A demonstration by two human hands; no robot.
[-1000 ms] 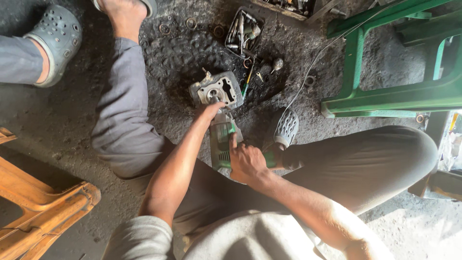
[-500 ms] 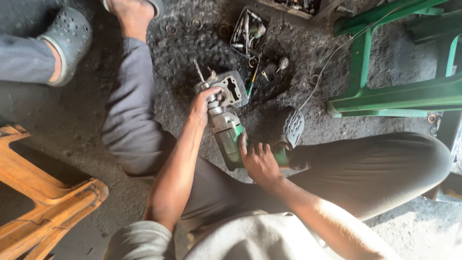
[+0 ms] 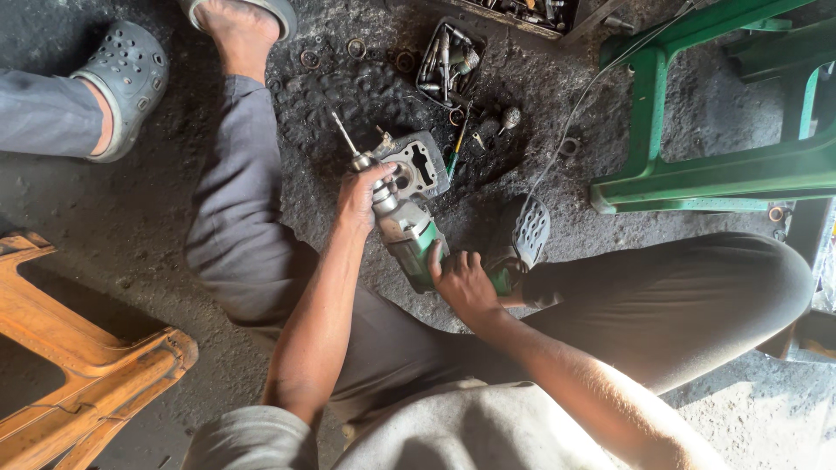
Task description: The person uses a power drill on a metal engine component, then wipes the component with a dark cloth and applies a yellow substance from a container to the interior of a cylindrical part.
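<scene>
Two hands share one green power drill [image 3: 416, 239], held low over a dark, oily floor [image 3: 139, 226] between the seated person's legs. Left hand [image 3: 361, 198]: clenched around the chuck end of the drill, fingers wrapped fully, no gap showing. Right hand [image 3: 463, 283]: closed on the rear grip of the drill body, knuckles up; whether a finger rests on the trigger cannot be told. A thin bit [image 3: 341, 132] projects from the chuck, pointing up and away from the person, its tip in free air and apart from any surface.

Just beside the chuck, touching or nearly touching the left hand, lies a grey metal engine casting [image 3: 420, 164] with an oblong opening, resting flat on the floor. Judged from this arrangement, drilling on the casting is not under way at this moment: the bit stands clear of the metal, and the grasp on the chuck suggests fitting or tightening rather than boring. No fresh hole or swarf can be made out.

Beyond the casting sit a small tray of loose tools [image 3: 448, 59] and scattered washers. A green stool [image 3: 697, 165] stands toward the right edge of the floor, a wooden stool [image 3: 78, 365] at the lower left, and another person's foot in a grey clog [image 3: 122, 83] at the upper left.
</scene>
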